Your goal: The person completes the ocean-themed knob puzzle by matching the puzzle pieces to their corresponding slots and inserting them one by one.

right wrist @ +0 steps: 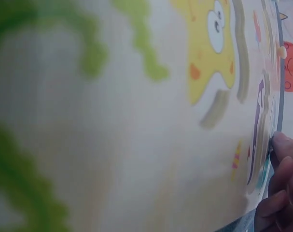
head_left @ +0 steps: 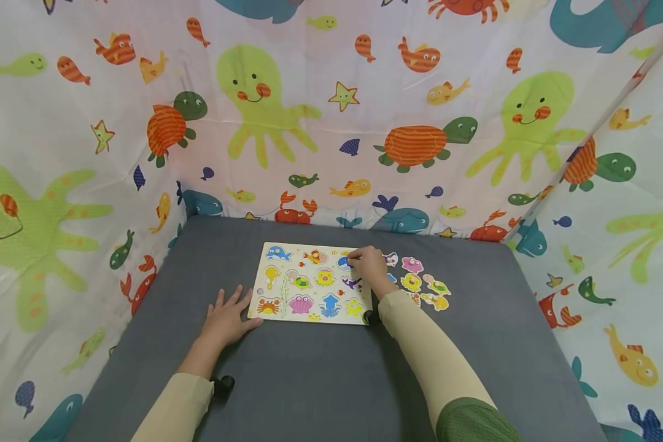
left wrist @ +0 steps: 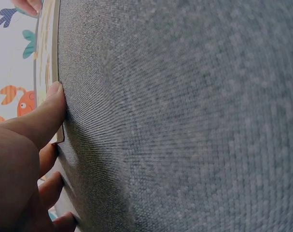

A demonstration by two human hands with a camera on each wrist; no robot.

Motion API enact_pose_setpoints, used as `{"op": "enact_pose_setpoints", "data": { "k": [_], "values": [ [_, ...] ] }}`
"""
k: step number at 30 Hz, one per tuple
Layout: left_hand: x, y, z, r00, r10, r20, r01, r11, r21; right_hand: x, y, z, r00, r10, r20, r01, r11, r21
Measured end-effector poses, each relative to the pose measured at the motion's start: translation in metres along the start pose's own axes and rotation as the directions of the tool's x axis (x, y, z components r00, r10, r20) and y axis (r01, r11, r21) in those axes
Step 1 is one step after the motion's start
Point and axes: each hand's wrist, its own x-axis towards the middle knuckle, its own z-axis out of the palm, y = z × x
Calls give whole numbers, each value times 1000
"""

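Observation:
A cream puzzle board [head_left: 279, 317] with sea-animal pictures and recesses lies flat on the grey cloth. My left hand [head_left: 226, 319] is at its lower left corner, fingers spread, and in the left wrist view the thumb [left wrist: 52, 108] touches the board's front edge. Over the upper right of the board, my right hand [head_left: 371, 267] pinches a small blue puzzle piece [head_left: 344, 263] between thumb and fingertips. The right wrist view shows those fingers [right wrist: 281, 176] beyond a yellow starfish [right wrist: 211, 53]; they partly hide the piece.
Right of the board, several loose pieces lie close together, among them a pink one [head_left: 412, 264], a round yellow one [head_left: 411, 282] and a yellow fish [head_left: 435, 301]. The right forearm partly covers this group. A sea-animal printed curtain [head_left: 331, 141] surrounds the grey surface [head_left: 309, 380].

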Motion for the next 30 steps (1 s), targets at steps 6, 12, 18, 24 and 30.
{"op": "enact_pose_setpoints", "data": {
  "k": [6,12,18,24,30],
  "values": [
    [0,1,0,1000,12,-1,-12,1000,-4,-1,1,-1,1000,6,12,-6,1000,26],
    [-1,0,0,1000,6,6,-6,1000,-7,-2,1,-3,999,-48,0,48,998,44],
    [-1,2,1,1000,19,7,-19,1000,-14,-7,1,-15,998,-48,-31,50,995,87],
    [-3,4,0,1000,22,9,-21,1000,-8,-18,-1,-33,992,-82,-92,95,985,146],
    [-6,5,-3,1000,26,7,-26,1000,-9,-24,5,-44,985,-99,-143,124,977,176]
  ]
}}
